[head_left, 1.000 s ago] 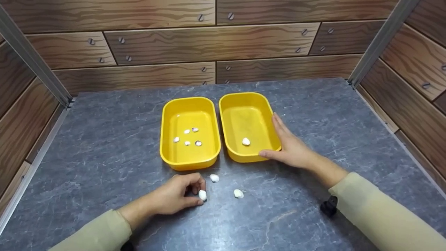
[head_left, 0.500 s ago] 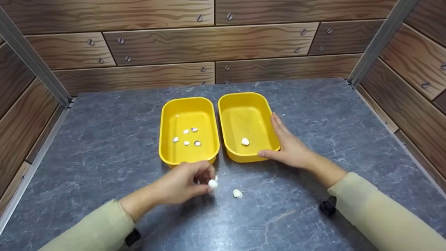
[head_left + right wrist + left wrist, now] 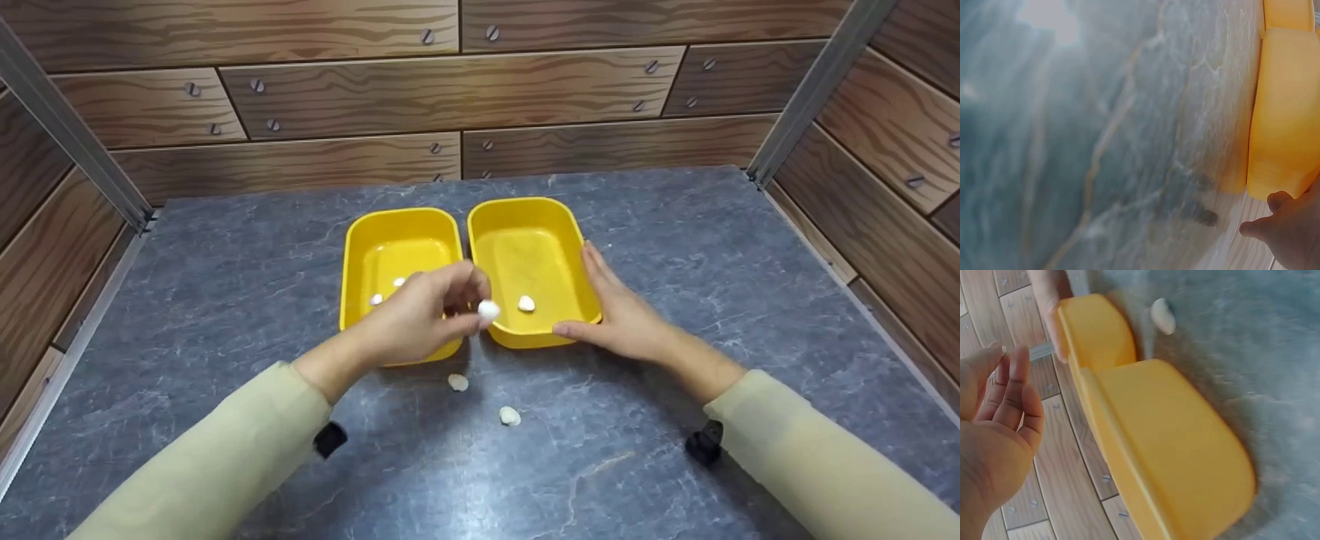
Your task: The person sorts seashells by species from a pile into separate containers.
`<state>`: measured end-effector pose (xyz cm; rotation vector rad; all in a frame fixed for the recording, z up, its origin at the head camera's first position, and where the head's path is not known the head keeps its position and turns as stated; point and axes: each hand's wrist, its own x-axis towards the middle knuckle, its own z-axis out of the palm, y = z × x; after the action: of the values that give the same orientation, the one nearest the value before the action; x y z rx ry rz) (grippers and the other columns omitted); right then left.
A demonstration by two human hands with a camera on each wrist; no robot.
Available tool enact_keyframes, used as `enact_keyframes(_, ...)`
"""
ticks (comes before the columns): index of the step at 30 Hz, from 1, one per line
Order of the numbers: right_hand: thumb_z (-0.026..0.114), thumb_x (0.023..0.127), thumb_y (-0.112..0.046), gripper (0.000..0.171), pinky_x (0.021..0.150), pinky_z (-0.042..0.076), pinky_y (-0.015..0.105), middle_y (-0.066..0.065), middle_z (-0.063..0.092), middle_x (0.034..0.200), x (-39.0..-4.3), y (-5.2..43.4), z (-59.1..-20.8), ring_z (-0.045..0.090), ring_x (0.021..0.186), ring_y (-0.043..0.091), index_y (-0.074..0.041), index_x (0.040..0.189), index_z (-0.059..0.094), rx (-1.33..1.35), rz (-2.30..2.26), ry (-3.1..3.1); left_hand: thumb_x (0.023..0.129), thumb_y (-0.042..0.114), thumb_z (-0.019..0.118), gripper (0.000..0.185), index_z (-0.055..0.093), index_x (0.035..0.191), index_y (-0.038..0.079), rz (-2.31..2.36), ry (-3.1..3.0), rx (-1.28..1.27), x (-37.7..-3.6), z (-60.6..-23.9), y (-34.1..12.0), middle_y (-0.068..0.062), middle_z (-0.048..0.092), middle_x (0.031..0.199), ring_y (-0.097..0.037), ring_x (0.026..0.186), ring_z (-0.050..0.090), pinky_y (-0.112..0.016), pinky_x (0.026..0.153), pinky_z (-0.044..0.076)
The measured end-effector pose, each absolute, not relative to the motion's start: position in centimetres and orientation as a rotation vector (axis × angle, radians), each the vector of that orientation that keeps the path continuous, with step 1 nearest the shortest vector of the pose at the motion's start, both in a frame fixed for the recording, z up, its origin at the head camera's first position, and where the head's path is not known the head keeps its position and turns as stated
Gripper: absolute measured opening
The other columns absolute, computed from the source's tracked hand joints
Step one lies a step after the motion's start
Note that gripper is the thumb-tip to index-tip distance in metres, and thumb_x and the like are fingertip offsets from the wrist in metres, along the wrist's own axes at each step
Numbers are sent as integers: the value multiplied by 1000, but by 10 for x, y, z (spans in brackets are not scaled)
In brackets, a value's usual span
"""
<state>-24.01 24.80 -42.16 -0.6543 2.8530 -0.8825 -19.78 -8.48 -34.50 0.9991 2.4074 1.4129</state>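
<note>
My left hand hovers over the gap between two yellow trays and pinches a small white piece between thumb and fingertips. The left tray holds several small pieces, partly hidden behind that hand. In the right tray lies one white piece. My right hand rests flat against the right tray's outer wall, fingers straight, thumb on its front corner. In the left wrist view the left hand's fingers show beside the trays' outer walls. The right wrist view shows the right tray's wall and my thumb.
Two more white pieces lie on the grey stone-look table in front of the trays. Wood-pattern walls close in the back and both sides.
My left hand lifted one white piece off the table and carried it up and to the right, over the trays. The right hand has stayed against the right tray.
</note>
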Motion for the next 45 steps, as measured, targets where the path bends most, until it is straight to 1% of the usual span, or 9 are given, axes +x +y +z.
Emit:
enact_keyframes(7, 76, 92, -62, 125, 126, 17, 64, 12, -9, 177, -240, 249, -420, 15, 158, 48, -6, 170, -4, -640, -883, 2859, 103, 13, 72, 19, 61, 118, 11, 1455, 2447, 885, -221, -342, -74, -2, 69, 102, -20, 91, 65, -36, 82, 57)
enact_keyframes(10, 76, 91, -62, 125, 126, 17, 64, 11, -9, 177, -240, 249, -420, 15, 158, 48, -7, 170, -4, -636, -890, 2854, 103, 13, 72, 26, 65, 128, 12, 1437, 2484, 836, -228, -343, -72, -3, 70, 102, -20, 89, 65, -33, 80, 58)
enact_keyframes(14, 76, 92, -61, 124, 126, 17, 62, 11, -10, 177, -240, 248, -420, 15, 159, 46, -7, 170, -4, -644, -907, 2844, 104, 13, 70, 31, 71, 135, 10, 1427, 2500, 797, -237, -346, -66, -2, 73, 110, -18, 92, 65, -30, 81, 59)
enact_keyframes(18, 76, 92, -61, 124, 126, 17, 63, 10, -10, 177, -240, 247, -420, 16, 158, 47, -7, 170, -5, -637, -911, 2840, 104, 9, 69, 28, 73, 132, 6, 1444, 2489, 787, -244, -349, -60, -3, 74, 117, -17, 97, 66, -29, 87, 59)
enact_keyframes(22, 75, 92, -63, 125, 126, 16, 63, 9, -11, 177, -240, 247, -420, 14, 158, 47, -9, 170, -6, -623, -907, 2836, 104, 5, 69, 25, 73, 128, 6, 1466, 2461, 780, -249, -351, -56, -4, 73, 114, -17, 97, 66, -29, 89, 59)
enact_keyframes(27, 76, 91, -62, 126, 127, 15, 62, 11, -11, 177, -240, 247, -420, 12, 159, 46, -7, 170, -6, -630, -909, 2834, 102, 2, 69, 22, 70, 124, 5, 1425, 2466, 770, -255, -354, -49, -5, 71, 108, -18, 95, 66, -29, 87, 58)
enact_keyframes(36, 77, 91, -60, 126, 127, 14, 62, 8, -13, 177, -241, 247, -421, 10, 160, 44, -10, 170, -8, -620, -898, 2827, 101, 7, 74, 19, 69, 118, 12, 1243, 2605, 704, -267, -359, -38, -4, 68, 103, -19, 94, 62, -29, 83, 56)
enact_keyframes(40, 76, 91, -63, 127, 127, 15, 62, 9, -12, 177, -241, 248, -421, 11, 160, 44, -9, 170, -7, -623, -891, 2830, 101, 8, 74, 20, 69, 120, 12, 1187, 2629, 711, -270, -363, -36, -4, 69, 103, -20, 95, 62, -30, 85, 56)
enact_keyframes(45, 76, 92, -61, 125, 127, 17, 62, 10, -10, 177, -241, 248, -421, 14, 159, 45, -6, 170, -5, -648, -907, 2836, 102, 9, 73, 20, 69, 121, 10, 1132, 2668, 743, -273, -366, -35, -4, 70, 104, -19, 96, 63, -31, 88, 56)
